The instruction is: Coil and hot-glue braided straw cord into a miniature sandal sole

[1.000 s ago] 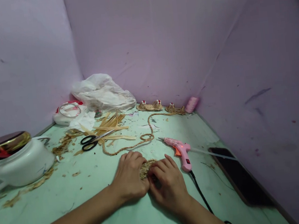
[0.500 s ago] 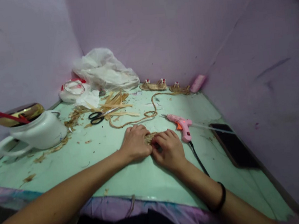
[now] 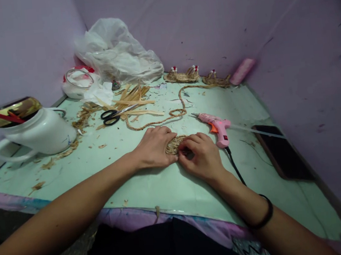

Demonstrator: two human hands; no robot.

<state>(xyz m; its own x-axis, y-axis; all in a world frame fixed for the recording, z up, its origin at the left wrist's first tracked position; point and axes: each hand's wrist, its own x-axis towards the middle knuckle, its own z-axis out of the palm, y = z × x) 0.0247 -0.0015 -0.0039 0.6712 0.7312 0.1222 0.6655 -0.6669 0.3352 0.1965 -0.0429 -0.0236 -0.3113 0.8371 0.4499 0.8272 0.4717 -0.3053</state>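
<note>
A small flat piece of coiled straw rope [image 3: 175, 144] lies on the pale green table between my two hands. My left hand [image 3: 155, 147] grips its left side, thumb at the near edge and fingers at the far edge. On the right side, my right hand [image 3: 200, 154] pinches the coil's edge with thumb and curled fingers, which hide that part of it. A pink glue gun [image 3: 216, 127] lies just right of my right hand, nozzle towards the left. Beyond my hands a braided straw rope [image 3: 154, 123] winds across the table.
Black-handled scissors [image 3: 111, 116] rest by loose straw strips [image 3: 133, 97]. A white mug [image 3: 44, 132] stands at left, a plastic bag [image 3: 117, 56] at the back. Woven straw pieces [image 3: 182, 76] sit along the wall. At right lies a dark phone [image 3: 284, 154].
My view has tilted down and shifted slightly, so the table sits higher in the picture. More of the coil shows between my hands, which keep hold of it.
</note>
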